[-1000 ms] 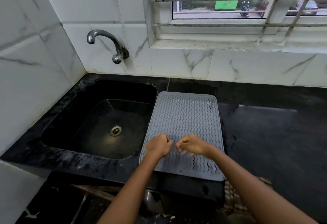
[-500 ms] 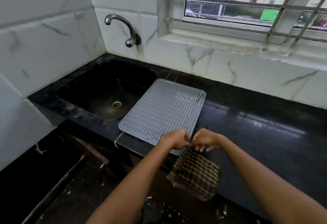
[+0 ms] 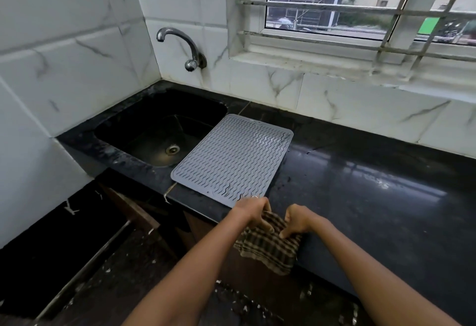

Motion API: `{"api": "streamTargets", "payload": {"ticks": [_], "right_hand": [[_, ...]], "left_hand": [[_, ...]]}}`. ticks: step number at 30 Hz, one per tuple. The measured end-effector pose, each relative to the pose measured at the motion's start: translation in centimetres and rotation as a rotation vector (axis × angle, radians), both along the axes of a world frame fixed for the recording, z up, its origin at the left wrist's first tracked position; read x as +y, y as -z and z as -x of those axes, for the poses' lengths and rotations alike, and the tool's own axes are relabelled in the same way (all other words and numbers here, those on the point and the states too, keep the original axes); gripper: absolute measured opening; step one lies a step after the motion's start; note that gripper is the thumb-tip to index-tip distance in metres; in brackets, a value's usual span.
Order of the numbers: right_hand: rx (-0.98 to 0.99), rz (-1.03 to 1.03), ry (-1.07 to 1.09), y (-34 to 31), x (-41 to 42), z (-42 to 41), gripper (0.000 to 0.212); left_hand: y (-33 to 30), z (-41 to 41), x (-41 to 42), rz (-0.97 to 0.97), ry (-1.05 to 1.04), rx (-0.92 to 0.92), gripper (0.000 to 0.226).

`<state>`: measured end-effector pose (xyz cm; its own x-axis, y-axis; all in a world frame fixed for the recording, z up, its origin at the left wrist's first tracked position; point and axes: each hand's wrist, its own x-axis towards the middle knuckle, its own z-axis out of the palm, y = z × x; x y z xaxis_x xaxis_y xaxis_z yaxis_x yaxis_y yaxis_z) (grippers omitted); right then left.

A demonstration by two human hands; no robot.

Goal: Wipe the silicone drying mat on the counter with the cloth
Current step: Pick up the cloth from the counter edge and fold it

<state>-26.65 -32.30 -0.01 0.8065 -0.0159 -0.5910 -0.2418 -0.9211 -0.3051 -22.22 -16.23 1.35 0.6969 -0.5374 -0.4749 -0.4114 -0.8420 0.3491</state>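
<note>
My left hand point(image 3: 251, 209): low in the middle of the frame, at the near edge of the desk. My fingers are curled and they pinch the top of the cloth.
My right hand point(image 3: 297, 220): just beside my left hand, a bit to the right and apart from it. These fingers are curled too, and they pinch the cloth from the other side.
Cloth point(image 3: 268, 247): brown with dark checks. It hangs down from both my hands, in front of the desk edge, and it looks bunched up near the top.
Mat point(image 3: 231, 159): gray, with wavy lines all over. It lies flat on the desk in the middle of the frame. Its left side hangs a little over the sink. Its near corner is just by my left hand; I cannot tell if they touch.
Desk point(image 3: 360, 196): black and shiny, running off to the right of the frame.
Sink point(image 3: 159, 129): black, left of the mat, with a round drain in the bottom.
Tap point(image 3: 180, 47): shiny metal, on the white tiled wall, upper left of the frame.
Window point(image 3: 360, 3): upper right of the frame, with bars across it.
</note>
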Motion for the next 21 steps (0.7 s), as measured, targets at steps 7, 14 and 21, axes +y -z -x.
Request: {"api": "streamTargets", "payload": {"ticks": [7, 14, 21], "right_hand": [[0.134, -0.156, -0.086, -1.9, 0.1, -0.2, 0.042], [0.067, -0.472, 0.008, -5.6, 0.4, -2.1, 0.016], [-0.771, -0.447, 0.239, -10.9, 2.4, -8.2, 0.013]], "left_hand": [[-1.2, -0.8, 0.3, -0.084, -0.012, 0.242, 0.039], [-6.4, -4.2, 2.5, -0.063, 0.064, 0.223, 0.028], [-11.6, -10.4, 4.2, 0.196, -0.077, -0.599, 0.018]]}}
